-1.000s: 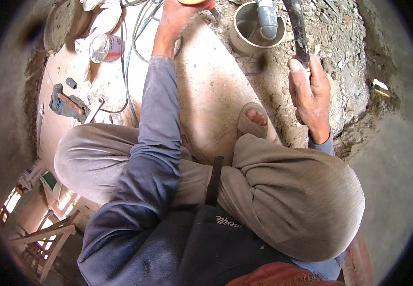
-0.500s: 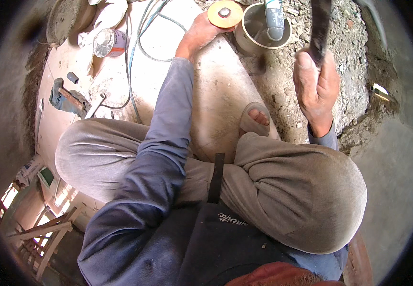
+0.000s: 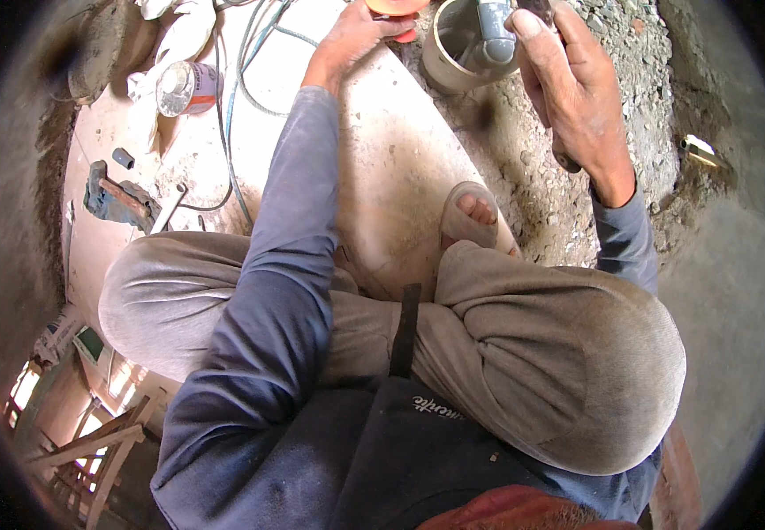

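**So, squatting on the slab with both hands up by the pipe**

Right now I'm crouching on a dusty concrete slab (image 3: 382, 177), knees up, one sandalled foot (image 3: 471, 216) sitting at the edge where the slab meets the rubble. My left hand (image 3: 352, 40) is reaching far forward and resting its fingers on an orange disc (image 3: 397, 7) at the very top edge of the view. The disc is mostly cut off, so I can't tell whether I'm really gripping it or just touching it.

My right hand (image 3: 572, 88) is closing around a dark tool handle (image 3: 537, 9); fingers are wrapping it, thumb on top, and the rest of the tool is running out of view. Just beside that hand, to its left, a wide beige pipe end (image 3: 444, 57) is sticking out of the gravel, with a grey pipe fitting (image 3: 496, 35) standing inside it. The orange disc is lying just left of that pipe.

Off to my left a small tin can (image 3: 186, 87) is sitting on the slab, a loose hose (image 3: 241, 106) is snaking past it, and a grey-blue tool (image 3: 113, 199) is lying further down.
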Motion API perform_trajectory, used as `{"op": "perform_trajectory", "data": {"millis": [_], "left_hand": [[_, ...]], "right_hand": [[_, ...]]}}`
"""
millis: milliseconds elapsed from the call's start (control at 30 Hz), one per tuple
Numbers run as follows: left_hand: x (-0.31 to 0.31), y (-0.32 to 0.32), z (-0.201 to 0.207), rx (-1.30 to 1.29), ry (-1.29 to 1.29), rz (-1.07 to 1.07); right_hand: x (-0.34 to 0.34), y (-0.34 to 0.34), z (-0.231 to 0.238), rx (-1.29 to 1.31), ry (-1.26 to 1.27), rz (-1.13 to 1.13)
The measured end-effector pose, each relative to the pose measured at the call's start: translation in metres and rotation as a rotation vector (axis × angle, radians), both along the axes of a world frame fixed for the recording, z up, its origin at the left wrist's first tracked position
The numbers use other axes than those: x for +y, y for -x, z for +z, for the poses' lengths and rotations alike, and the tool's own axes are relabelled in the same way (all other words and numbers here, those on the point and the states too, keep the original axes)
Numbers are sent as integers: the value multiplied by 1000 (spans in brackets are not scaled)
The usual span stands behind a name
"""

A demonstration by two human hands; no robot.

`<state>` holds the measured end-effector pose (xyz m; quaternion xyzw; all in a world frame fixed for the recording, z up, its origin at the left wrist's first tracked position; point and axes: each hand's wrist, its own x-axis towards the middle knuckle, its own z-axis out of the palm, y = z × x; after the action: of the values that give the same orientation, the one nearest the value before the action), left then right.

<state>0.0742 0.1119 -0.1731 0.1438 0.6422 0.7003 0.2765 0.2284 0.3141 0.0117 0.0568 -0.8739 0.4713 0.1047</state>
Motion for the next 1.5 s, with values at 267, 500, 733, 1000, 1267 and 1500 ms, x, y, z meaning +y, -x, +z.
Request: {"op": "perform_trajectory", "data": {"millis": [267,500,733,1000,1267,1500], "left_hand": [[1,12,0,-106,-181,-123],[5,21,-2,-124,-288,-236],[-4,23,-16,-81,-198,-243],[9,9,-24,107,13,-144],[7,11,-17,195,99,-118],[6,6,-28,266,87,-86]], "right_hand": [[-10,7,1,-166,-128,-18],[11,38,-22,-311,-21,240],[-21,40,30,352,-19,-144],[8,27,-26,-184,-305,51],[-4,13,19,400,-496,-217],[3,20,-22,-102,-383,74]]}}
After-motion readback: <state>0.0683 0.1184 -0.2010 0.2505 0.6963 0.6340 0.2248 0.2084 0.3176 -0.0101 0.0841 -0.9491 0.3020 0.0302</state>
